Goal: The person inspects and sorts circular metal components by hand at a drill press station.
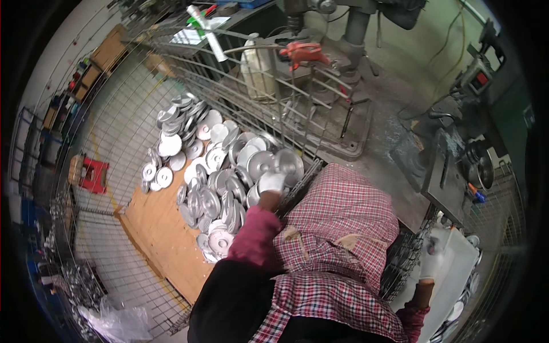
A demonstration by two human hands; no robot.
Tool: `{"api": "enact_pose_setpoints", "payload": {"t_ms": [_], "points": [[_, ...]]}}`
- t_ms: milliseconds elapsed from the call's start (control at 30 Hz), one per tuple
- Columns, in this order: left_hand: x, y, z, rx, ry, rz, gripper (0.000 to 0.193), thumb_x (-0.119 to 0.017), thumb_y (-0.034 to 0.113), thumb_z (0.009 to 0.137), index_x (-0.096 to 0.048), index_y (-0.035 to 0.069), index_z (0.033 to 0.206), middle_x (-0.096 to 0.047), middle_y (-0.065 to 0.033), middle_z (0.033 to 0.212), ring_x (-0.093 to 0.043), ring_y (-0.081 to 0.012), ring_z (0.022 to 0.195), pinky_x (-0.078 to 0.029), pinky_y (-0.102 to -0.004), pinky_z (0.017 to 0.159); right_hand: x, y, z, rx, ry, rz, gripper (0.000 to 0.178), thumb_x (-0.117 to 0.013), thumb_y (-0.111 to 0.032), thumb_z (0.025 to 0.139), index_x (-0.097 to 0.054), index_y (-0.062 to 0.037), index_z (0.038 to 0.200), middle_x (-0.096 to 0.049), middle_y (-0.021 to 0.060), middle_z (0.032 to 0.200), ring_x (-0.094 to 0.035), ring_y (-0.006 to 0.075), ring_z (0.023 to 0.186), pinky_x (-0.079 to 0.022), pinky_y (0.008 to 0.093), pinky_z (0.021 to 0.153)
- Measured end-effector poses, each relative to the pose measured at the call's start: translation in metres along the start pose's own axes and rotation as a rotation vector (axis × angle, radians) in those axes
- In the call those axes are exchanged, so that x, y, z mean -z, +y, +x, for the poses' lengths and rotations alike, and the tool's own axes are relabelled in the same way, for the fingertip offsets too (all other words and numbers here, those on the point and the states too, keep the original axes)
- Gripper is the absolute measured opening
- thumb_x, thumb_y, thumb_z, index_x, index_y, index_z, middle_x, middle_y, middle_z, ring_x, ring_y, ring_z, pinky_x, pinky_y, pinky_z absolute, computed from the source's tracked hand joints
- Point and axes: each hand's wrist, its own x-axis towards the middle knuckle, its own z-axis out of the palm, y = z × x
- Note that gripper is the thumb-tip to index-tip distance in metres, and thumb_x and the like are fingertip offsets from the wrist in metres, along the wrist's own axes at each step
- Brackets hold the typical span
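My left hand [272, 183], in a white glove, reaches into a wire cage at a heap of round silvery metal discs [214, 154]. It touches or overlaps a larger shiny disc [289, 164] at the heap's right edge. Its fingers are smeared and partly hidden, so I cannot tell whether it grips that disc. On my right side, my right hand [431, 257], also white-gloved, hangs over a pale flat sheet [454, 268]. Its fingers look curled around something small and dark that I cannot make out.
The wire cage [108, 200] has a wooden board [154, 223] as its floor. Beyond it stands a drill press on a metal bench [394, 131], with a red clamp [306, 53] and a whitish bottle [257, 71]. More discs [456, 311] lie at right. A red stool [93, 174] stands left.
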Motion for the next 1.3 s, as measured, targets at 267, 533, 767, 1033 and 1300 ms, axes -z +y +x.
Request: {"api": "enact_pose_setpoints", "payload": {"t_ms": [267,533,767,1033,1300], "points": [[0.094,0.098,-0.049,0.141,-0.319,-1.385,0.025,-0.06,0.003,0.081,-0.055,-0.004,0.105,-0.062,-0.0071,0.088,-0.062,-0.0148,0.074,-0.049,-0.0217,0.062,0.011,-0.131,-0.002,0.096,-0.43,0.59,0.022,-0.066,-0.017,0.084,-0.065,0.0003,0.096,-0.067,0.008,0.081,-0.061,0.0117,0.072,-0.048,0.0245,0.067],[0.076,0.252,-0.12,-1.105,0.062,-0.388,0.038,-0.067,-0.001,0.071,-0.057,0.0,0.108,-0.062,-0.0134,0.103,-0.062,-0.0274,0.089,-0.05,-0.0329,0.077,0.059,-0.115,-0.007,-0.371,-0.77,1.738,0.041,-0.055,-0.031,0.091,-0.052,0.003,0.114,-0.064,0.0113,0.078,-0.055,0.0171,0.043,-0.05,0.0308,0.043],[0.043,0.32,-0.175,-0.107,-0.894,-1.389,0.067,-0.062,0.044,0.081,-0.04,0.005,0.131,-0.045,-0.0157,0.13,-0.043,-0.0304,0.122,-0.036,-0.0427,0.102,0.066,-0.098,-0.019,-0.211,-0.172,1.48,0.027,-0.06,-0.017,0.087,-0.056,0.0013,0.106,-0.062,0.0049,0.087,-0.059,0.0066,0.072,-0.046,0.0198,0.046],[0.017,0.333,-0.158,-0.086,-1.184,-1.611,0.058,-0.052,0.035,0.087,-0.037,0.005,0.135,-0.044,-0.0142,0.135,-0.044,-0.0316,0.123,-0.033,-0.0489,0.104,0.044,-0.065,0.049,-0.048,-0.083,1.112,0.036,-0.057,-0.025,0.09,-0.055,0.0013,0.114,-0.062,0.0056,0.085,-0.054,0.0073,0.047,-0.043,0.0201,0.035],[0.012,0.358,-0.102,0.203,-1.083,-1.76,0.039,-0.046,0.021,0.09,-0.048,0.004,0.125,-0.054,-0.0115,0.123,-0.053,-0.0267,0.113,-0.041,-0.0434,0.097,0.121,-0.103,0.052,0.086,0.47,1.311,0.029,-0.05,-0.027,0.094,-0.053,-0.0015,0.108,-0.053,0.0034,0.071,-0.038,0.0034,0.039,-0.032,0.0179,0.031]]}}
